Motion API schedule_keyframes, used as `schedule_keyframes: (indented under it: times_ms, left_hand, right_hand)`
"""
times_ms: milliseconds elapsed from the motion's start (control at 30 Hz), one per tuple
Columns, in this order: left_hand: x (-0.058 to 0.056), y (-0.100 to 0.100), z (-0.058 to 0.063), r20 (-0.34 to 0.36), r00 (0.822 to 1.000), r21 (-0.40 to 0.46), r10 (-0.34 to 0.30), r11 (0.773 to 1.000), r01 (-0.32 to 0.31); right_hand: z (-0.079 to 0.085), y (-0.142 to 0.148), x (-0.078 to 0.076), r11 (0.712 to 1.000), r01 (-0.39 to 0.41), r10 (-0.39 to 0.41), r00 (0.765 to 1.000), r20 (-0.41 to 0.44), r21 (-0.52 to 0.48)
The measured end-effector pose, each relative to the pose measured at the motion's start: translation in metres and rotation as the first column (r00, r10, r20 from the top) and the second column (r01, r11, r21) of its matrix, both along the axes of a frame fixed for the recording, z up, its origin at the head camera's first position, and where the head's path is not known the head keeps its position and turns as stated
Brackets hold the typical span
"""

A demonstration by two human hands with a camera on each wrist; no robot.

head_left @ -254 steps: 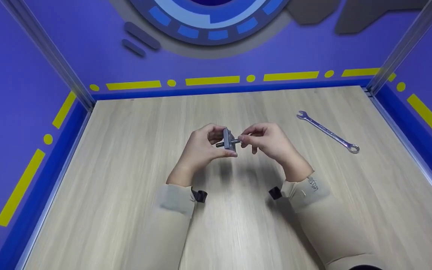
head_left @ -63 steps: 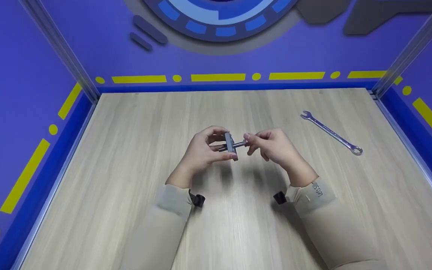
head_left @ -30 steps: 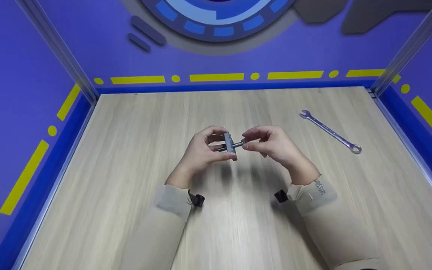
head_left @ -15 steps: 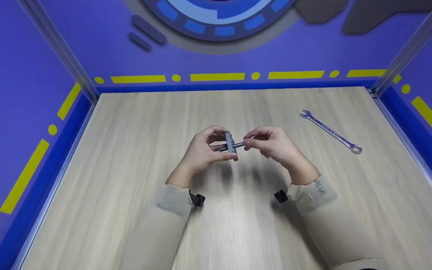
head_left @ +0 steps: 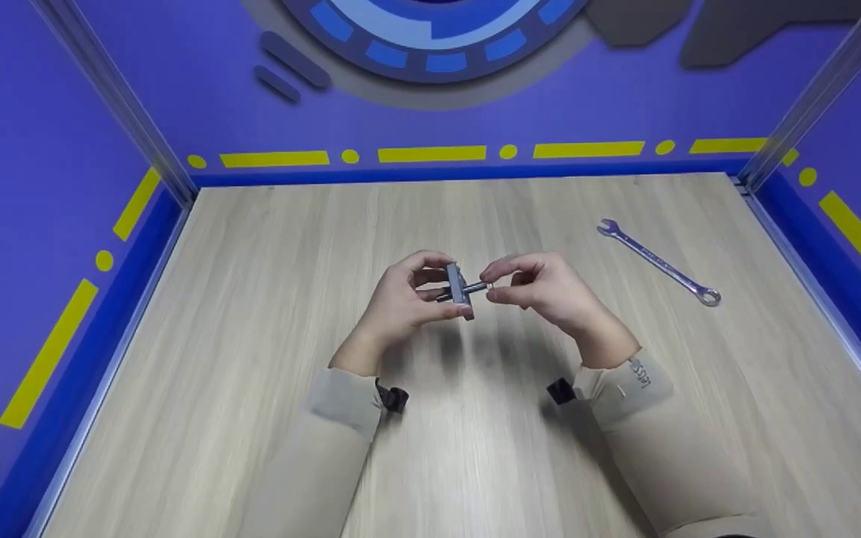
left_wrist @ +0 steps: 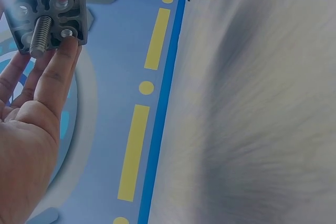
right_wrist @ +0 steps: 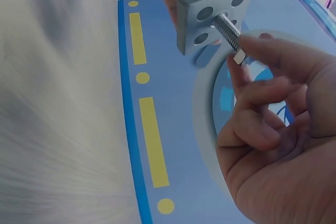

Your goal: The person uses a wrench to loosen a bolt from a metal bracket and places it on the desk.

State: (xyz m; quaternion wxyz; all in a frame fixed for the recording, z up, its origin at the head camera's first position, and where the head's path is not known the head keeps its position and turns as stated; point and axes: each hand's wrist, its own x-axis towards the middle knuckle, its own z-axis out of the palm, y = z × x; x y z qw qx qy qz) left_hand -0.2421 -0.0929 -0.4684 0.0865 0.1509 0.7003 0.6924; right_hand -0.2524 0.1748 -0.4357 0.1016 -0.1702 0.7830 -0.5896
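My left hand (head_left: 393, 306) grips a small square grey metal plate (head_left: 457, 285) by its edges, held upright over the table. A threaded bolt (head_left: 476, 287) runs through the plate's middle. In the right wrist view the plate's flat face (right_wrist: 223, 2) has round holes near its corners. The left wrist view shows its ribbed side (left_wrist: 80, 3) with the bolt's threaded end (left_wrist: 40, 38) sticking out. My right hand (head_left: 550, 291) pinches the bolt's hex head (right_wrist: 240, 57) between thumb and index finger, the other fingers curled in below.
A combination wrench (head_left: 655, 260) lies slantwise on the wooden table (head_left: 288, 246), right of my hands. Blue panels (head_left: 430, 127) with yellow marks enclose the back and sides, with metal posts (head_left: 812, 97) at the corners.
My right thumb and index finger have shifted back and forth on the bolt head. More bolt shows right of the plate than 8.5 s ago. My left hand keeps its grip.
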Motion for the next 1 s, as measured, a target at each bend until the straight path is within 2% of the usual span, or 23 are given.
schedule_keyframes:
  times_ms: [133,300,433,600,767,1000]
  left_hand:
    - [0.0003,0.0006,0.0009,-0.019,1.000,-0.007,0.004,1.000,-0.004]
    - [0.0014,0.0010,0.0012,-0.024,1.000,-0.010,0.002,1.000,-0.003]
    - [0.0022,0.0013,0.0014,-0.019,1.000,-0.006,0.003,1.000,-0.003]
    - [0.0016,0.0014,0.0007,0.000,1.000,-0.009,-0.004,1.000,0.004]
    - [0.0007,0.0010,0.0000,-0.002,1.000,0.001,-0.007,1.000,0.007]
    - [0.0011,0.0001,0.0007,-0.008,1.000,0.018,-0.011,1.000,0.011]
  right_hand:
    - [0.0010,0.0021,-0.0009,0.999,0.024,-0.022,0.998,0.057,-0.030]
    - [-0.0013,0.0005,-0.0022,1.000,0.026,-0.027,0.994,0.108,0.009]
    - [-0.0018,-0.0015,-0.0018,1.000,0.018,-0.021,0.993,0.114,0.025]
    - [-0.0007,-0.0009,-0.0006,1.000,0.004,-0.004,0.997,0.082,0.009]
    - [-0.0004,0.0012,0.0001,0.999,-0.012,0.010,0.999,0.033,0.041]
    - [0.0010,0.0029,0.0010,0.997,-0.075,0.077,0.993,-0.085,0.029]
